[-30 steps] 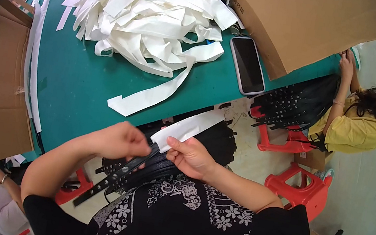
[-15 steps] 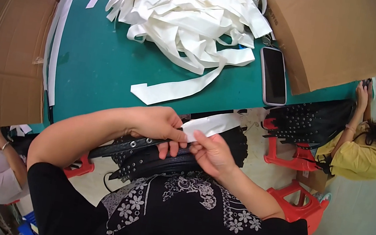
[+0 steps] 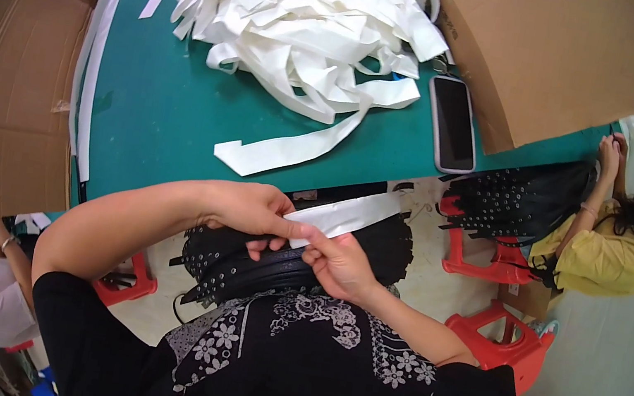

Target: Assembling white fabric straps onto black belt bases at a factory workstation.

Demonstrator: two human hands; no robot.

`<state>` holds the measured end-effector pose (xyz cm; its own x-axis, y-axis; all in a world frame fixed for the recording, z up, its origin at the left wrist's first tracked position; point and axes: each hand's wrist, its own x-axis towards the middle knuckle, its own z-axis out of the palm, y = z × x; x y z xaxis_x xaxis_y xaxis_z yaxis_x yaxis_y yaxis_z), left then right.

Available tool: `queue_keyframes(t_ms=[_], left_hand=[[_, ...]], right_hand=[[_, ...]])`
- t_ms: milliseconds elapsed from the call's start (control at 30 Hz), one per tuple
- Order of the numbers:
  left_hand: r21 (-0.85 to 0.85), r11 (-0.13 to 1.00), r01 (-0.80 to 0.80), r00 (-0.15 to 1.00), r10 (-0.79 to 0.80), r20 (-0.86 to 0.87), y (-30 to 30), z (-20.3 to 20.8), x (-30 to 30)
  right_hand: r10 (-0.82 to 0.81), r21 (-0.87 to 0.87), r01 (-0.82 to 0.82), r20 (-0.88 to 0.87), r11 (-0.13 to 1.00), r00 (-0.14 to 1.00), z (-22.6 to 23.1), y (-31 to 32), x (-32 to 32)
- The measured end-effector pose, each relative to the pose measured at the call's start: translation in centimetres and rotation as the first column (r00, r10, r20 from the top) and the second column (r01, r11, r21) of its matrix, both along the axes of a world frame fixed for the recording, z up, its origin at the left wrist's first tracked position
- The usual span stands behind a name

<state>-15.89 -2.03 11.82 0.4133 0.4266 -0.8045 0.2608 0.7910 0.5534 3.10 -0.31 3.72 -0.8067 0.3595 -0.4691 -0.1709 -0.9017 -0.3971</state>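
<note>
Close above my lap, both hands meet at the near end of a white flat strip (image 3: 356,213). My left hand (image 3: 258,212) pinches the strip's end between thumb and fingers, its lower fingers curled beneath. My right hand (image 3: 341,266) grips the same end from the right, thumb against my left thumb. The strip's far end points up and right, past the table edge. Beneath my hands lies a bundle of black straps with metal eyelets (image 3: 209,254). Whether a strap is inside the white strip is hidden.
A large heap of white strips (image 3: 305,20) covers the green table (image 3: 154,120), one loose strip (image 3: 274,155) in front. A phone (image 3: 453,124) lies beside a cardboard box (image 3: 558,62). Another box (image 3: 12,88) stands left. Red stools (image 3: 499,338) and co-workers are at both sides.
The black eyelet strap that stretched left from under my left hand no longer shows there. My hands have shifted slightly left, and my thumbs now meet on the white strip's end.
</note>
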Motion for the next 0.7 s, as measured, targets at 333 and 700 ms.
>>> queue_keyframes(t_ms=[333,700], left_hand=[[0.320,0.898,0.302,0.941,-0.225,-0.254,-9.0,4.1,-8.2],[0.378,0.463,-0.802,0.415,0.886,-0.205,-33.9,-1.7,-11.5]], right_hand=[[-0.711,-0.075,0.709,-0.140,0.701,0.689,-2.4,7.4,10.1],[-0.053,0.870,0.132,-0.122,0.475,0.991,15.2,11.3,-20.2]])
